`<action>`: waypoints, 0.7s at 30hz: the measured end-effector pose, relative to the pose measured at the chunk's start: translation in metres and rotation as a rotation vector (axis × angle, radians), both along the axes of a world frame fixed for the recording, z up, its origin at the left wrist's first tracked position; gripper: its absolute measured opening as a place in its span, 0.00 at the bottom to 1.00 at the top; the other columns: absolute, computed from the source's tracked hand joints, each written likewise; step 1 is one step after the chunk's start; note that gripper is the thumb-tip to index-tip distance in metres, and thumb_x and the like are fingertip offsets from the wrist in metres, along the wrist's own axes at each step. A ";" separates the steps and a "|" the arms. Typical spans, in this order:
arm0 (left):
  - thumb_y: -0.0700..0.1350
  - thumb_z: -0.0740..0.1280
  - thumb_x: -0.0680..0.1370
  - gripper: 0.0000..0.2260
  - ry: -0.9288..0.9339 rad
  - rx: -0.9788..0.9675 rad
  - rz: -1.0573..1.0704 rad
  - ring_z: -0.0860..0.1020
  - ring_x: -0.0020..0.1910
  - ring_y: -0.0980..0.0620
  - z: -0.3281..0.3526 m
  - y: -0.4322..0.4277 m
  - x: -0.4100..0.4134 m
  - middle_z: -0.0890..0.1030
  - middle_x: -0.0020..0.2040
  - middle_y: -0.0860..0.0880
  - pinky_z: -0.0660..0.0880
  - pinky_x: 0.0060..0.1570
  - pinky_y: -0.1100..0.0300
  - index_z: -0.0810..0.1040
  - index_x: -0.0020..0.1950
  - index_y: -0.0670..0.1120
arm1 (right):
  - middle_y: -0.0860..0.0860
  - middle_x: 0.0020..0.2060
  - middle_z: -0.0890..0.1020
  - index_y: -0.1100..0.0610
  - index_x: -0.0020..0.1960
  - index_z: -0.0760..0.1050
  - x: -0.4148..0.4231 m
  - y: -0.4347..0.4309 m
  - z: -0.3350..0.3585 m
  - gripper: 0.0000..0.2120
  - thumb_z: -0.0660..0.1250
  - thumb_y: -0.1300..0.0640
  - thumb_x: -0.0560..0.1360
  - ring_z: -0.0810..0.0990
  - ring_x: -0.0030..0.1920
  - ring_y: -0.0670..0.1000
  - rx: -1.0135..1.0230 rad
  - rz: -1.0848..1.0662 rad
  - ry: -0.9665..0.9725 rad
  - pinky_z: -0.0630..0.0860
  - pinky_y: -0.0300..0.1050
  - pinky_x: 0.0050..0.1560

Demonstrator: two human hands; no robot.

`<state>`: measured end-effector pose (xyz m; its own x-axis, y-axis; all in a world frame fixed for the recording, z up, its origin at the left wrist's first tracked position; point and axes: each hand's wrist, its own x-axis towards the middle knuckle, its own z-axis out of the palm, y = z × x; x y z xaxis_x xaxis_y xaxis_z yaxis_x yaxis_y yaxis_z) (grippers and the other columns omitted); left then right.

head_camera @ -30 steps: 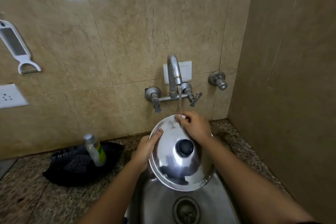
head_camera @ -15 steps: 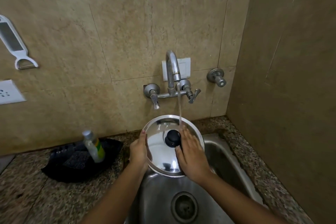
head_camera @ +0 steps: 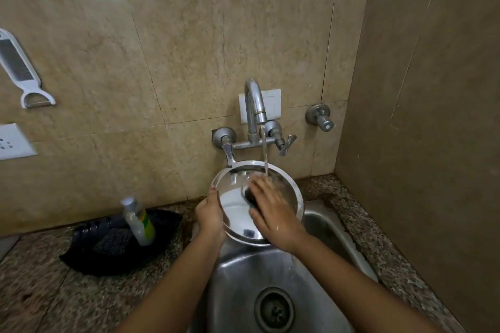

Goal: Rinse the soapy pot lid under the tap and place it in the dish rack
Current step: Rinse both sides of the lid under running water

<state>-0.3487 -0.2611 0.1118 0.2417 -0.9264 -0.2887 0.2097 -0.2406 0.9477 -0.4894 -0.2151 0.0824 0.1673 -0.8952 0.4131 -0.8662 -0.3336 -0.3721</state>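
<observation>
Pot lid (head_camera: 235, 203) over the sink (head_camera: 243, 278), below the tap (head_camera: 254, 105) — bottle (head_camera: 139, 220) left on the counter (head_camera: 32, 286).

Two bare forearms are showing from the bottom edge, with no sleeve, cuff or band covering either of them up to the frame's limit. The left hand (head_camera: 209, 215) is showing short nails with a dark reddish tint on the thumbnail. The right hand (head_camera: 273, 213) is glistening wet across its back, fingers blurring a little, and its nails are not reading clearly. Neither wrist is wearing a watch, bangle or ring that is showing here.
</observation>
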 end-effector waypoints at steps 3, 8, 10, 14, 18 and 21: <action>0.53 0.61 0.79 0.16 -0.047 0.024 -0.016 0.77 0.37 0.47 -0.004 0.000 0.010 0.79 0.37 0.45 0.75 0.44 0.54 0.77 0.40 0.42 | 0.43 0.78 0.42 0.42 0.77 0.45 -0.028 0.014 -0.015 0.28 0.51 0.41 0.80 0.37 0.77 0.44 0.083 0.150 0.136 0.37 0.44 0.75; 0.57 0.61 0.78 0.17 -0.134 0.010 -0.106 0.80 0.42 0.42 -0.017 0.001 0.017 0.82 0.40 0.43 0.77 0.52 0.47 0.78 0.39 0.45 | 0.43 0.77 0.50 0.46 0.78 0.47 -0.056 0.000 -0.022 0.29 0.39 0.40 0.78 0.44 0.77 0.44 0.175 -0.133 0.063 0.44 0.52 0.77; 0.60 0.61 0.77 0.18 -0.152 0.017 -0.176 0.82 0.44 0.41 -0.022 0.002 0.013 0.84 0.42 0.43 0.79 0.52 0.45 0.81 0.40 0.47 | 0.44 0.78 0.52 0.48 0.78 0.50 -0.056 -0.015 -0.011 0.27 0.41 0.42 0.80 0.45 0.77 0.45 0.202 -0.132 0.056 0.43 0.50 0.77; 0.57 0.60 0.79 0.18 -0.147 -0.024 -0.222 0.82 0.45 0.42 -0.025 0.005 0.006 0.84 0.42 0.43 0.78 0.52 0.49 0.81 0.41 0.47 | 0.44 0.78 0.51 0.46 0.77 0.51 -0.050 -0.041 0.011 0.24 0.49 0.45 0.82 0.43 0.77 0.43 0.295 0.031 0.053 0.43 0.50 0.76; 0.56 0.59 0.80 0.18 -0.151 -0.058 -0.205 0.82 0.42 0.45 -0.023 0.003 0.008 0.84 0.41 0.44 0.78 0.47 0.53 0.82 0.42 0.45 | 0.45 0.78 0.49 0.49 0.77 0.53 -0.038 -0.038 0.032 0.24 0.47 0.47 0.83 0.45 0.78 0.47 0.392 0.066 0.044 0.42 0.47 0.75; 0.52 0.58 0.81 0.18 -0.157 -0.129 -0.245 0.82 0.35 0.51 -0.019 0.007 0.000 0.83 0.38 0.47 0.78 0.36 0.63 0.82 0.45 0.42 | 0.47 0.78 0.49 0.50 0.78 0.50 -0.005 -0.020 0.027 0.27 0.44 0.43 0.81 0.47 0.78 0.48 0.317 0.094 0.217 0.45 0.49 0.75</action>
